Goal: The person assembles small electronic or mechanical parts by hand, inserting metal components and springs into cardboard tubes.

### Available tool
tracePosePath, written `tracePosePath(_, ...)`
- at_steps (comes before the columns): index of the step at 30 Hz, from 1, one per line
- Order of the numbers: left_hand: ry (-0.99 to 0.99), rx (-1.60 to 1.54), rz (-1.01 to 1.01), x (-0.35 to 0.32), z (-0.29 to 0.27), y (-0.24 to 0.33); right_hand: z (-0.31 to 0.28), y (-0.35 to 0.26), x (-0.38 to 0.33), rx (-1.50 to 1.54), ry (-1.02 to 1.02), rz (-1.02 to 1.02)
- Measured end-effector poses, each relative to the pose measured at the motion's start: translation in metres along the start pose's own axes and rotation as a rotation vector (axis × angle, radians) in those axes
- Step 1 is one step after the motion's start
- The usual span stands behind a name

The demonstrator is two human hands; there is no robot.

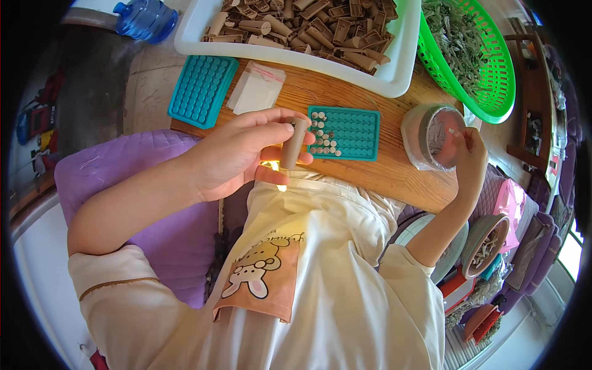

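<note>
My left hand (246, 148) is closed round a tan, hollow-looking cylinder (292, 148), held upright above the table's near edge. Just right of it lies a teal tray (351, 132) with rows of round cavities; several small pale discs (320, 149) sit in its left columns. At the right, my right hand (470, 151) has its fingers pinched together at the rim of a round, clear-walled tub (409, 132) with greyish-pink contents. A small whitish bit shows by the fingertips, too small to name.
A white bin (401, 68) of brown cylindrical pieces stands at the back. Beside it, a green basket (498, 77) holds dried leaves. Another teal tray (200, 92) and clear plastic bags (256, 86) lie at left on the wooden table (394, 176). A purple seat (142, 203) is at left.
</note>
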State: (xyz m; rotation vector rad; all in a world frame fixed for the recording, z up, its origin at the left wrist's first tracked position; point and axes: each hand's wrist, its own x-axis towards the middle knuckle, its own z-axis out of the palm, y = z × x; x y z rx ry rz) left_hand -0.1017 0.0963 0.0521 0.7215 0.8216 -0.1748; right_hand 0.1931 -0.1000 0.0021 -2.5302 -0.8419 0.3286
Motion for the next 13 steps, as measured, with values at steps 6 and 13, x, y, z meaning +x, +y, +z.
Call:
tracePosePath(6, -0.049, -0.063, -0.069, -0.001, -0.003, -0.002, 0.036, -0.089, -0.044, 0.866, -0.213, -0.358)
tracePosePath(13, -0.072, -0.087, -0.13, -0.003, -0.004, -0.002, 0.066, -0.143, -0.068, 0.98, -0.542, -0.323)
